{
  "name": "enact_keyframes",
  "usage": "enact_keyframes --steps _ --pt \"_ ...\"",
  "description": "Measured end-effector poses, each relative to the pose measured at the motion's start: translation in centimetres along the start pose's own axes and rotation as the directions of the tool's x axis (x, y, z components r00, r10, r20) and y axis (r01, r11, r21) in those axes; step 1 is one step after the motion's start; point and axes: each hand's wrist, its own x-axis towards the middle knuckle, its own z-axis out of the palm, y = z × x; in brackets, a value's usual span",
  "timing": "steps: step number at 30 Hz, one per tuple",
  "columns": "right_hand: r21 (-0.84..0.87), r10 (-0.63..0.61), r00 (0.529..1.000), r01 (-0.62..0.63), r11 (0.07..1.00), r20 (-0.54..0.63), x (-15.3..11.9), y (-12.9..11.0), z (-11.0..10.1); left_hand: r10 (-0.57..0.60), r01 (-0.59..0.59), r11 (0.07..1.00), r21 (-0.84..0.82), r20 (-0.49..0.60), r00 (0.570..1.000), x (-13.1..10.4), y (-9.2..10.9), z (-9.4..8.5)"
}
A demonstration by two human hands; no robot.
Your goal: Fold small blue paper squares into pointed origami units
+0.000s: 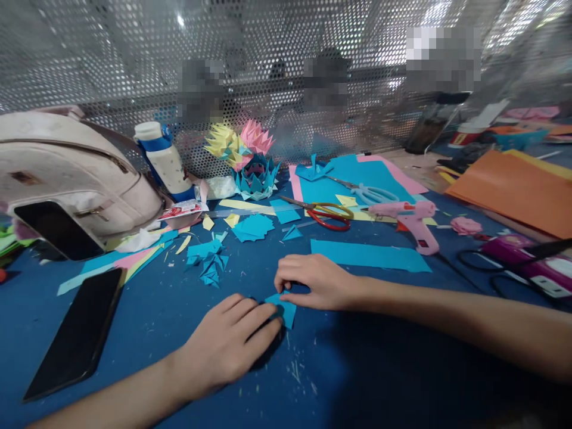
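Observation:
A small piece of blue paper (pixel 288 314) lies on the dark blue table between my hands. My left hand (pixel 236 333) covers its left side, with the fingertips pressed on the paper and the thumb hidden. At the upper edge, my right hand (pixel 313 281) is curled, its thumb and fingers closing on the paper. Folded blue paper pieces (pixel 208 261) sit in a small pile beyond my left hand. Just past my right hand is a long blue paper strip (pixel 370 255).
Scissors with red and yellow handles (pixel 330 215), light-blue-handled scissors (pixel 373 193) and a pink glue gun (pixel 409 215) lie farther back. Paper flowers (pixel 257 173) stand by the perforated metal screen (pixel 286 107). Phones (pixel 80 333), a bottle (pixel 165 161) and a bag (pixel 80 161) occupy the left.

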Motion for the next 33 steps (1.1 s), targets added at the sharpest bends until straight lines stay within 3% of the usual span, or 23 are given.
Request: enact_keyframes --steps 3,8,15,21,27,33 --pt "-0.008 -0.070 0.997 0.069 0.998 -0.035 0.0 0.4 0.2 0.073 -0.073 0.997 0.002 -0.032 0.997 0.1 -0.5 -0.2" --pt "-0.043 -0.082 0.995 0.080 0.996 -0.053 0.0 0.3 0.3 0.086 -0.082 0.994 0.072 -0.053 0.995 0.5 -0.8 0.0" --pt "-0.060 -0.041 0.997 0.036 0.998 -0.073 -0.2 -0.8 0.4 0.145 -0.138 0.980 0.142 -0.033 0.989 0.6 1.7 -0.5" --pt "-0.048 -0.020 0.999 0.018 0.999 -0.025 -0.2 -1.6 0.7 0.119 -0.117 0.987 0.112 -0.003 0.993 1.1 3.4 -0.5" --pt "0.039 0.053 0.999 -0.053 0.998 -0.003 0.0 -2.0 0.6 0.107 -0.107 0.993 0.057 -0.011 0.994 0.1 2.8 -0.9" --pt "0.056 0.065 0.998 -0.066 0.996 0.016 0.2 -1.8 0.6 0.030 -0.028 0.998 0.055 -0.030 0.999 -0.8 2.5 -0.2"
